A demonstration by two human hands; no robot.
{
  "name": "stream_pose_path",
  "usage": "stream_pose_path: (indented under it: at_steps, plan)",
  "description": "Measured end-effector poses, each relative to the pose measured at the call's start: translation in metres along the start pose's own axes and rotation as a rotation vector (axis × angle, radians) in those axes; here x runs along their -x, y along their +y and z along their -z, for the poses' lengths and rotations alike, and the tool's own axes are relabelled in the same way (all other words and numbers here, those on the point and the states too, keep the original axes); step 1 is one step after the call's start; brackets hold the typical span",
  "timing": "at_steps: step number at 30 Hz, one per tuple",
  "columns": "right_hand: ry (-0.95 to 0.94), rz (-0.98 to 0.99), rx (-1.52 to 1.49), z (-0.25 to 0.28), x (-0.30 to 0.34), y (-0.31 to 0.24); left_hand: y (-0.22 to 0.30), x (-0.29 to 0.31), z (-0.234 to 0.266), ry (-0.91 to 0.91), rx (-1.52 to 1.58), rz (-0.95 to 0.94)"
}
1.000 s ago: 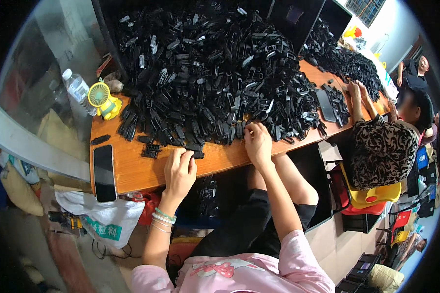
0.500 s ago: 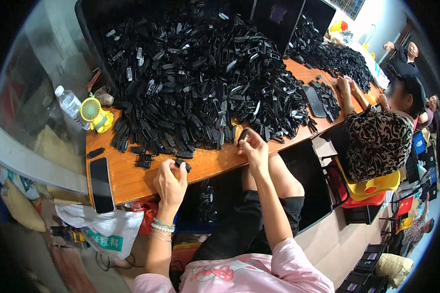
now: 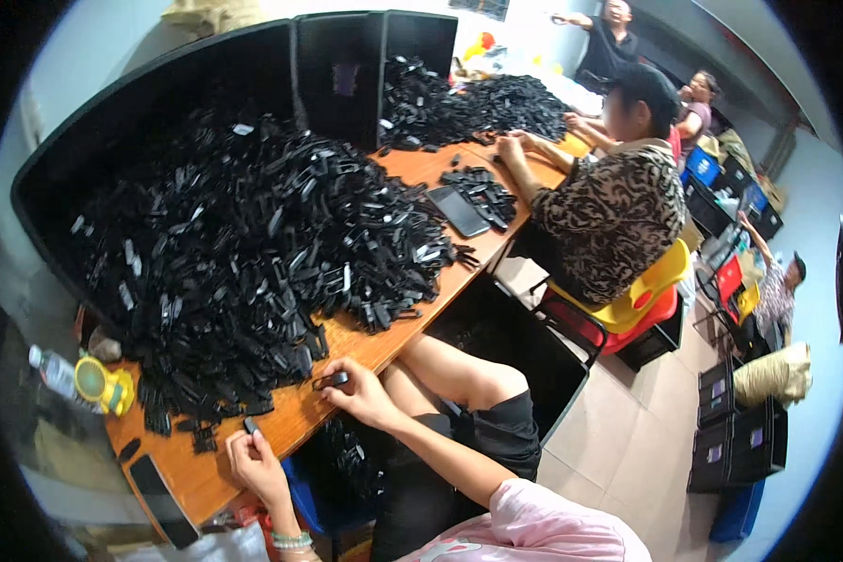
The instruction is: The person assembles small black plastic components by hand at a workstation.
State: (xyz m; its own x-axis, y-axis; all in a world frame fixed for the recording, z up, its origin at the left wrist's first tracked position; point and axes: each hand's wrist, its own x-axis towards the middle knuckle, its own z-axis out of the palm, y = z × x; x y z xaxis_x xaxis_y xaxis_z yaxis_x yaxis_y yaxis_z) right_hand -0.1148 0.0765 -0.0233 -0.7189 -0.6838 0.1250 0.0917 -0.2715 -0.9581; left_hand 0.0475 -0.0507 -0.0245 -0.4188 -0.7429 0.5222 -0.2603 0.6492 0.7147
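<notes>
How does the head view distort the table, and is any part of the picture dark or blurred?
In the head view the fisheye lens bends the wooden table edge and the black panels toward the rim; the corners are black; the pile of black parts shows small bright glints; the right hand and left hand look sharp enough.

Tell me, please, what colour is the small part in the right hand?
Black, as the head view shows: the right hand pinches a small black part.

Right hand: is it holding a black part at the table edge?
Yes, the right hand pinches a small black part at the front edge of the wooden table, just clear of the big black pile.
</notes>
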Motion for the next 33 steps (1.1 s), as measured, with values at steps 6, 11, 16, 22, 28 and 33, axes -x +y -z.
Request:
stream_pose_path:
  at_steps: [6,11,16,22,28,33]
  plan:
    - [-0.004,0.236,0.457,0.001,0.005,-0.013,-0.005,0.007,-0.009,0.078,-0.036,-0.035]
    - [-0.078,0.313,0.591,-0.013,0.003,-0.013,-0.02,0.01,-0.005,0.073,-0.008,-0.028]
    - [-0.172,0.389,0.768,-0.014,0.003,-0.012,-0.02,0.014,-0.009,0.08,0.022,0.029]
    - [-0.166,0.595,0.924,-0.017,-0.001,0.002,-0.01,0.011,-0.012,0.219,0.035,-0.015]
    - [-0.071,0.711,0.949,-0.018,0.003,0.012,-0.008,0.011,-0.002,0.039,-0.221,0.032]
    - [-0.038,0.732,0.932,-0.021,0.003,0.014,-0.01,0.011,-0.011,0.164,-0.374,-0.287]
